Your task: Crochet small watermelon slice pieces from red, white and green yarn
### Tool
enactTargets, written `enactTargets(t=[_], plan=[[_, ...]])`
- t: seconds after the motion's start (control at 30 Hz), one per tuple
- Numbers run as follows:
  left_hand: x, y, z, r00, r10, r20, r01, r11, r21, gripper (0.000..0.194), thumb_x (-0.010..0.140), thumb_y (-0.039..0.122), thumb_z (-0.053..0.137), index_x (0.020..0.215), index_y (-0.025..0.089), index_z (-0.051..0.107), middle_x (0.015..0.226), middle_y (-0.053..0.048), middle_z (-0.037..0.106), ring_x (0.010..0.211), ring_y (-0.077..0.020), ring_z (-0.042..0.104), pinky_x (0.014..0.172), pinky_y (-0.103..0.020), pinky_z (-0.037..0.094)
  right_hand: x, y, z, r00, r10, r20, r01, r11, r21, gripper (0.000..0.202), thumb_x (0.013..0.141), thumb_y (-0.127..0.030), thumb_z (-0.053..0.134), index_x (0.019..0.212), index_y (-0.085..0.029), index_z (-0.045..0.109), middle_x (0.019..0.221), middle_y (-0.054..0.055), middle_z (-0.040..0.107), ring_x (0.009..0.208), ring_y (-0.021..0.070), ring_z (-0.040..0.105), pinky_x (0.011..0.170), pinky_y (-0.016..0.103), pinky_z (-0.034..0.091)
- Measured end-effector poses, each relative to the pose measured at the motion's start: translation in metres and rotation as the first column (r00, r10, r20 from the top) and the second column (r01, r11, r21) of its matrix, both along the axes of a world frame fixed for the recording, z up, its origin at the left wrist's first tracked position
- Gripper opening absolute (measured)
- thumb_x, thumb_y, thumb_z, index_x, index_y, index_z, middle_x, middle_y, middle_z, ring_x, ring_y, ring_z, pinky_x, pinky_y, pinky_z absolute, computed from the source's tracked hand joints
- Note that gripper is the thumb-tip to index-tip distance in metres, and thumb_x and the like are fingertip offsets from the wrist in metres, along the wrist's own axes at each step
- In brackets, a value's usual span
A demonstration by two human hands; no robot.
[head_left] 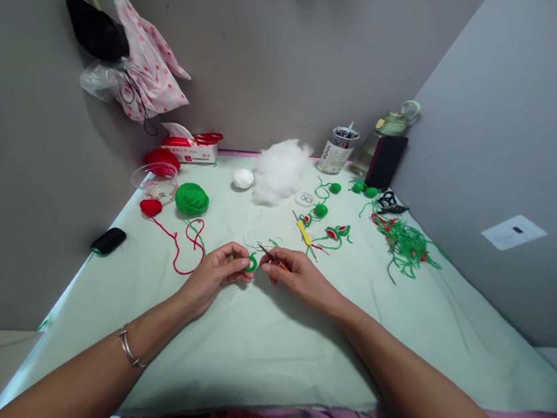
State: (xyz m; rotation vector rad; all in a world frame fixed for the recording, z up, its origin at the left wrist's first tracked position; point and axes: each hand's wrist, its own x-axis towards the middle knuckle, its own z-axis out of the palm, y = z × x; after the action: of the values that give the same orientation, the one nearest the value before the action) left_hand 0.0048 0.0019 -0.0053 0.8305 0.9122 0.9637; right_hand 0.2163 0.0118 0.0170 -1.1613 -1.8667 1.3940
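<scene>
My left hand pinches a small green crocheted ring between thumb and fingertips. Just to its right, my right hand is closed on a pair of small scissors with dark blades and a bit of orange at the handle. The blades point up and left, close to the ring but apart from it as far as I can see. My fingers hide most of the handles. Beyond the hands lie thin white yarn and short green snippets. A yellow-handled crochet hook rests farther back, by small red-and-green crocheted pieces.
A green yarn ball and a red one sit left. White stuffing and a white yarn ball lie at the back. Tangled green yarn is right, below a phone, bottle and pen can.
</scene>
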Motion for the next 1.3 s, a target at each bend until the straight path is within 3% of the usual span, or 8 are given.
enactTargets(t=[0.5,1.13,1.3], plan=[[0.0006,0.0004,0.0014,1.0,-0.004,-0.011,0.004,1.0,0.011,0.03,0.073,0.031,0.091,0.088,0.017,0.07,0.081,0.001,0.071,0.069,-0.0138,0.072,0.071,-0.026,0.058,0.0035,-0.001,0.0082,1.0,-0.023,-0.01,0.023,1.0,-0.001,0.023,0.093,-0.037,0.059,0.085,-0.017,0.065,0.068,-0.001,0.056,0.065,0.0139,0.043,0.062,0.03,0.032],[0.0025,-0.0005,0.0043,0.999,-0.007,-0.031,0.008,1.0,0.013,0.029,0.073,0.032,0.091,0.087,0.017,0.071,0.082,0.001,0.069,0.07,-0.0137,0.069,0.073,-0.028,0.057,0.0063,0.0024,0.0055,0.999,-0.034,-0.014,0.034,0.999,0.011,0.025,0.094,-0.04,0.06,0.084,-0.018,0.065,0.068,-0.003,0.054,0.064,0.013,0.041,0.062,0.029,0.032],[0.0044,-0.0014,0.0049,0.999,-0.008,-0.044,0.01,0.999,0.035,0.025,0.074,0.031,0.09,0.085,0.017,0.072,0.079,0.002,0.067,0.065,-0.0117,0.065,0.066,-0.025,0.052,0.0056,0.0019,0.0054,0.999,-0.033,-0.022,0.033,0.999,0.011,0.024,0.093,-0.04,0.061,0.087,-0.018,0.066,0.068,-0.002,0.056,0.066,0.0136,0.044,0.064,0.029,0.034]])
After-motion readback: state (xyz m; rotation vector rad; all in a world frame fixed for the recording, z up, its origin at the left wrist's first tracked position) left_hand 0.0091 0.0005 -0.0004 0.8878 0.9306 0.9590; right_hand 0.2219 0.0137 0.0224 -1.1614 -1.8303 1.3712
